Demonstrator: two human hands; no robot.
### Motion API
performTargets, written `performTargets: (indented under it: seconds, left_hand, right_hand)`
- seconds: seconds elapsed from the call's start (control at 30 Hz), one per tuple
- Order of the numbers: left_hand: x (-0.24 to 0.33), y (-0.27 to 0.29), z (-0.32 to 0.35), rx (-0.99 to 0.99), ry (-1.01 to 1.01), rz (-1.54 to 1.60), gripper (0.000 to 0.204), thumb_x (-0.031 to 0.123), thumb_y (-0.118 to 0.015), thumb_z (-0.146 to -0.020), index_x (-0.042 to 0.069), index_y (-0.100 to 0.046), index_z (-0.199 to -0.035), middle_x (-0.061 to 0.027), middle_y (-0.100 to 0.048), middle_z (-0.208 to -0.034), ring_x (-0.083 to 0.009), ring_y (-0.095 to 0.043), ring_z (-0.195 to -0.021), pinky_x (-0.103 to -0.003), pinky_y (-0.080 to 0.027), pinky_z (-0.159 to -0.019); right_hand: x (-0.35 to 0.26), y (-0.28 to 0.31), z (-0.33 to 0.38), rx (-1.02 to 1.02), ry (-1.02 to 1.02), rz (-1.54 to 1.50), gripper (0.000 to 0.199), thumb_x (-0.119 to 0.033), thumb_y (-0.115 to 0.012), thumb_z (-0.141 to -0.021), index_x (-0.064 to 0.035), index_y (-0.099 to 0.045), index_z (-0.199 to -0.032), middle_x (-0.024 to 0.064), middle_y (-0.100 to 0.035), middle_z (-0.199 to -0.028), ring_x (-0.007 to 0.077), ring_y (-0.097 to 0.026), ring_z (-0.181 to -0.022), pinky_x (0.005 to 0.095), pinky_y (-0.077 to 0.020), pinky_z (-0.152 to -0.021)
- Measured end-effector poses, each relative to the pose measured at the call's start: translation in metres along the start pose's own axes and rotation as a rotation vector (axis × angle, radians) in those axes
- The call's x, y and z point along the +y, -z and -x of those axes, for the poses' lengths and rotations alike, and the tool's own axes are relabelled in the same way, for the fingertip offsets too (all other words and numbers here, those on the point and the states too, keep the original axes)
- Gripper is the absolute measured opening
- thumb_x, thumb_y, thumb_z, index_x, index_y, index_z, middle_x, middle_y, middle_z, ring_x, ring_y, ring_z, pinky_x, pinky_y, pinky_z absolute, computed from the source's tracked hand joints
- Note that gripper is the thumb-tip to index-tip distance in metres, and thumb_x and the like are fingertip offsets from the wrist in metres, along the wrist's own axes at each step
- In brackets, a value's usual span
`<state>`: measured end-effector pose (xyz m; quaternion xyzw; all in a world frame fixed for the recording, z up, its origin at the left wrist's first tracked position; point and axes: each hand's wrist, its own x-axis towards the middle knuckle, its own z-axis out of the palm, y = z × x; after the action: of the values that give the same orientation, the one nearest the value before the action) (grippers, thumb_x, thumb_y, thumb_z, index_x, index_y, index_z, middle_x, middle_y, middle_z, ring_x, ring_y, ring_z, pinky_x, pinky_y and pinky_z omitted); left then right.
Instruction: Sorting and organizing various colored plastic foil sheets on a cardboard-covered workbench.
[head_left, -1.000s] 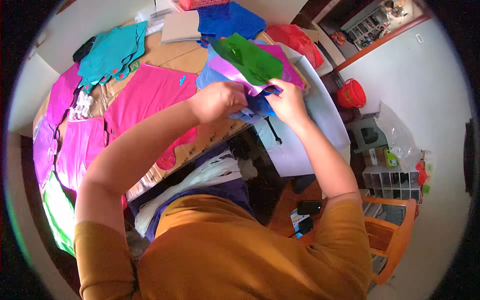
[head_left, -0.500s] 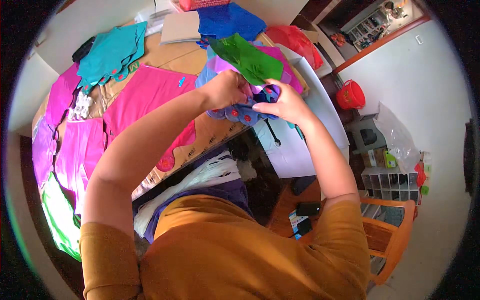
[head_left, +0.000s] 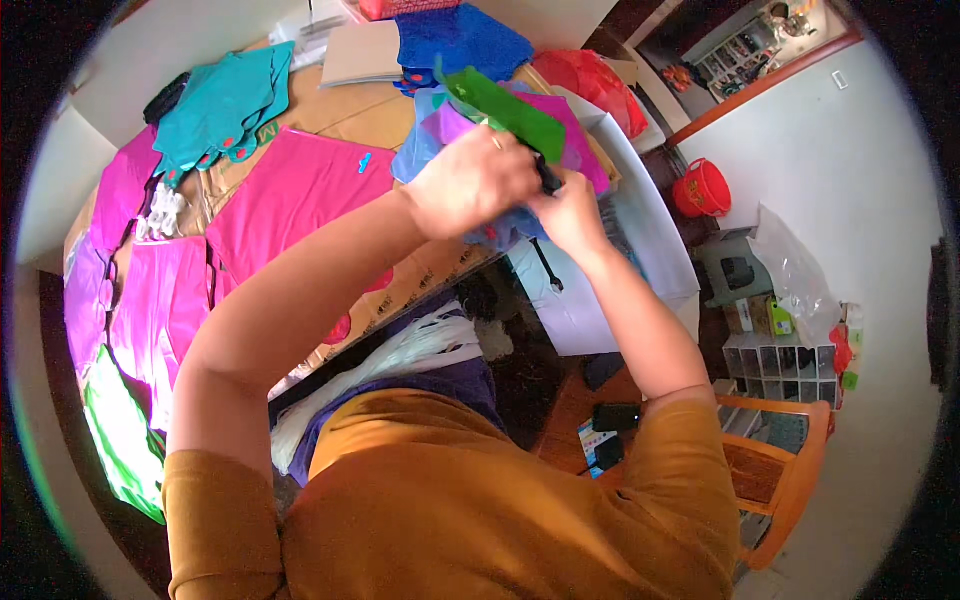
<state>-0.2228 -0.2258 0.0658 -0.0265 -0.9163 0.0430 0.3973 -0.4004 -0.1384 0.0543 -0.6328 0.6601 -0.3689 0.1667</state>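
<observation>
My left hand is closed, its back toward me, over a pile of coloured fabric pieces at the table's right part. Close beside it, my right hand is closed in a pinch. Between the two hands shows a short black strip, apparently at the lower end of a shiny green piece, which sticks up beyond my fingers. My left hand's fingertips are hidden. Underneath lie a magenta piece and a blue scalloped piece with red dots, partly covered by my hands.
Pink, teal and blue fabric pieces lie on the cardboard-covered table. A white box stands at its right. Farther right are a red bucket and a wooden chair.
My left hand has rolled over and moved right, close against the right hand. The right hand has closed and dropped slightly. The green piece has narrowed and shifted right; a black strip now shows.
</observation>
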Motion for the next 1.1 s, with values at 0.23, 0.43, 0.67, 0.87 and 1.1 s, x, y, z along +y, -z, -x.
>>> performTargets:
  seconds: [0.23, 0.43, 0.67, 0.87, 1.1]
  left_hand:
    - [0.021, 0.006, 0.013, -0.662, 0.279, -0.16, 0.034, 0.028, -0.057, -0.083, 0.013, -0.062, -0.112, -0.0123, -0.056, -0.111, -0.0304, -0.057, -0.108, -0.043, -0.051, -0.085]
    - [0.012, 0.009, 0.001, -0.811, 0.607, -0.074, 0.053, 0.05, -0.061, -0.086, 0.024, -0.054, -0.131, -0.0102, -0.053, -0.123, -0.0308, -0.05, -0.118, -0.048, -0.048, -0.088]
    - [0.005, 0.011, 0.004, -0.731, 0.622, -0.037, 0.057, 0.055, -0.059, -0.085, 0.027, -0.054, -0.134, -0.0078, -0.052, -0.13, -0.0299, -0.049, -0.122, -0.049, -0.041, -0.096]
    - [0.016, 0.019, 0.021, -0.53, 0.726, -0.046, 0.054, 0.051, -0.056, -0.089, 0.022, -0.054, -0.133, -0.0089, -0.056, -0.127, -0.0299, -0.049, -0.12, -0.047, -0.039, -0.098]
    - [0.115, 0.104, 0.055, -0.182, 0.797, 0.316, 0.033, 0.024, -0.067, -0.085, 0.01, -0.061, -0.114, -0.0121, -0.058, -0.114, -0.0307, -0.056, -0.107, -0.043, -0.045, -0.085]
  right_hand:
    - [0.001, 0.018, -0.028, 0.036, -0.193, -0.257, 0.034, -0.021, -0.079, -0.074, 0.0009, -0.07, -0.098, 0.0059, -0.069, -0.08, 0.0104, -0.058, -0.066, 0.0319, -0.0483, -0.062]
    - [0.04, 0.112, -0.107, 0.146, -0.436, -0.564, 0.037, -0.007, -0.079, -0.073, -0.0014, -0.066, -0.107, 0.009, -0.069, -0.096, 0.0203, -0.067, -0.082, 0.0362, -0.0555, -0.073]
    - [0.143, 0.298, -0.182, 0.613, -0.417, 0.323, 0.038, -0.024, -0.08, -0.071, 0.0061, -0.068, -0.091, 0.0141, -0.07, -0.09, 0.024, -0.065, -0.079, 0.0394, -0.0514, -0.071]
    - [-0.015, 0.235, -0.171, 0.304, -0.101, 0.72, 0.04, -0.035, -0.07, -0.078, 0.0015, -0.071, -0.094, 0.0181, -0.071, -0.085, 0.03, -0.067, -0.079, 0.0394, -0.0488, -0.076]
    - [-0.179, 0.101, -0.146, -0.223, 0.326, 0.057, 0.033, -0.016, -0.072, -0.082, 0.0024, -0.066, -0.109, 0.0047, -0.069, -0.096, 0.0141, -0.063, -0.087, 0.0306, -0.0496, -0.082]
